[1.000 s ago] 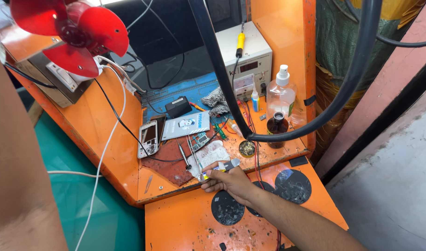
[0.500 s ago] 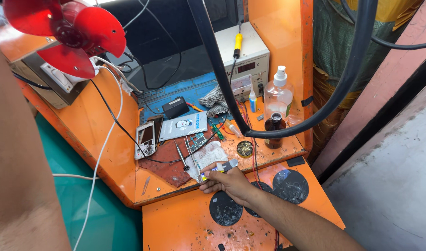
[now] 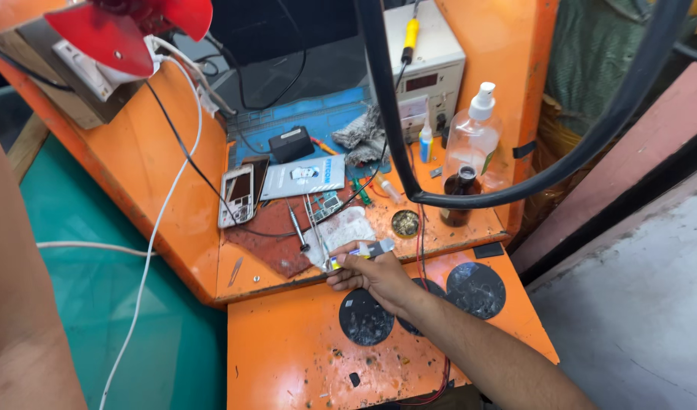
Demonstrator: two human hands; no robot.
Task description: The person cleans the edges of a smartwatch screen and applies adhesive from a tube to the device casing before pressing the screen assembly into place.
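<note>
Orange bench point(image 3: 173, 190): one right hand point(image 3: 375, 273), two bottles point(image 3: 470, 163).

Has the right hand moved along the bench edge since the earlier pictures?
No. The right hand stays at the bench edge beside the white cloth, just as before; only the camera shifted slightly.

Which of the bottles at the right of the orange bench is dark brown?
The small dark brown glass bottle, standing in front of the taller clear plastic spray bottle; the tiny blue-capped dropper bottle is white.
</note>
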